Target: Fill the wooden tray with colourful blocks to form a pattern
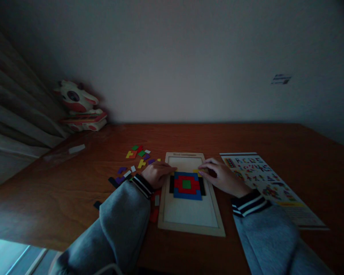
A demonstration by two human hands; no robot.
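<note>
A wooden puzzle tray (192,229) lies in front of me, with a flat pattern of pieces in it. At the pattern's centre is a green square (186,184), ringed by red pieces (191,193) and then blue pieces (187,196). Black pieces (202,187) flank both sides. My left hand (157,175) reaches over the tray's left edge, its fingers together at a small yellow bit by the pattern's upper left corner. From the right, my right hand (219,176) has thumb and index finger at a yellow puzzle piece (196,171) along the upper right edge.
Loose coloured pieces (141,164) are scattered left of the tray, some partly behind my left sleeve. A printed pattern sheet (275,187) lies on the right, partly under my right forearm. A cow-shaped toy (83,103) stands at the back left by the curtain (14,91).
</note>
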